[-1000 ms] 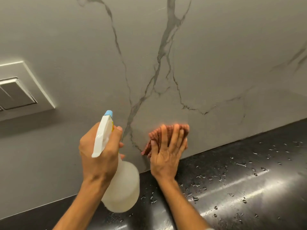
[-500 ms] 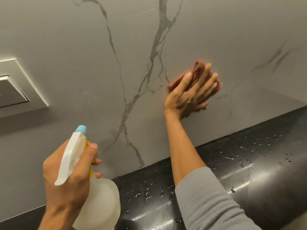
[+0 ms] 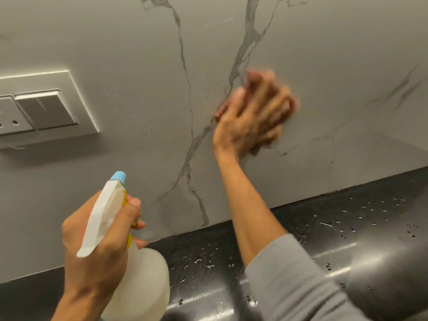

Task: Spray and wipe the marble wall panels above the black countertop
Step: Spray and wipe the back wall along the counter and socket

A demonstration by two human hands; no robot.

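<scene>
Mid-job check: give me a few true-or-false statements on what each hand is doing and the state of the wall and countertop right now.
1. The left hand grips the spray bottle. True.
2. The right hand presses the cloth on the countertop. False: it presses the cloth against the marble wall.
3. The countertop is dry. False: water droplets dot it.
4. A switch plate sits on the wall, left of the right hand. True.

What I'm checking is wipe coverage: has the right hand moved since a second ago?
Yes. The right hand, pressing the cloth, has risen up the wall, away from the countertop edge, beside the grey vein.
</scene>
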